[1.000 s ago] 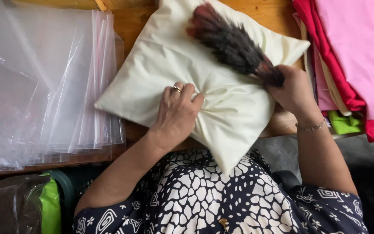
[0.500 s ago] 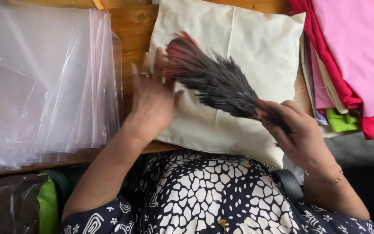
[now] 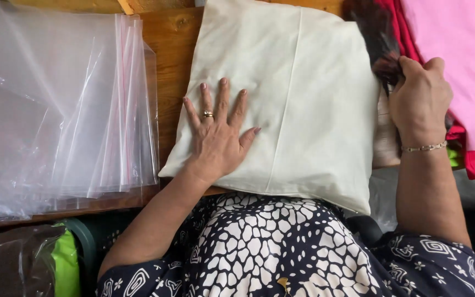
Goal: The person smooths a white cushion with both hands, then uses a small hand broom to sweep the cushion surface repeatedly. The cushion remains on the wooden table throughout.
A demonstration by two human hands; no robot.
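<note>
Head view: at the centre of the frame we see a cream pillow (image 3: 298,93) lying on a wooden table (image 3: 169,60), its lower edge hanging over toward the person's patterned dress (image 3: 259,247). The left hand (image 3: 218,137) lies flat on the pillow, fingers spread, gripping nothing. At the upper right, the right hand (image 3: 420,96) is closed around the handle of a dark feather duster (image 3: 377,38), beside pink cloth (image 3: 463,60). Clear plastic bags (image 3: 56,104) fill the left.
</note>
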